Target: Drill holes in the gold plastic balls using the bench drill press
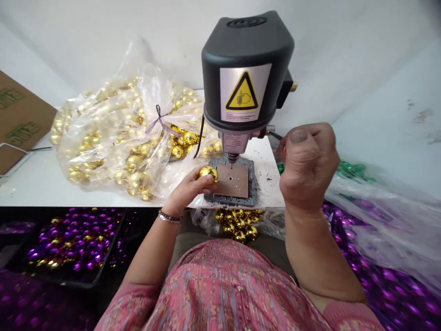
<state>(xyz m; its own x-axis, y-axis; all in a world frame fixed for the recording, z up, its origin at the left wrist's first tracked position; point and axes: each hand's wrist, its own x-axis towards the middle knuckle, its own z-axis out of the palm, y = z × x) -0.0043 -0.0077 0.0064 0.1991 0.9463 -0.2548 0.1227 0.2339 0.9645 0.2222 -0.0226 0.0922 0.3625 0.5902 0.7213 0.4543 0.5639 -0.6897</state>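
Observation:
A shiny gold bauble (208,174) is held by the fingers of my left hand (189,188), over the left edge of the drill press base. Above stands the black drill press (248,55), its thin bit pointing down at a brown board (232,181) with a dark hole in it. Raised at the machine's right side, my right hand (308,165) is closed round the drill press lever (274,134); most of the grip is hidden behind the fist. Dark shavings lie around the grey base (253,197).
A large clear bag (103,138) of gold baubles covers the table's left. More gold baubles (237,225) lie in plastic at my lap. A black crate (77,276) of purple and gold baubles sits lower left; purple ones (386,280) lie right. A cardboard box (22,115) stands far left.

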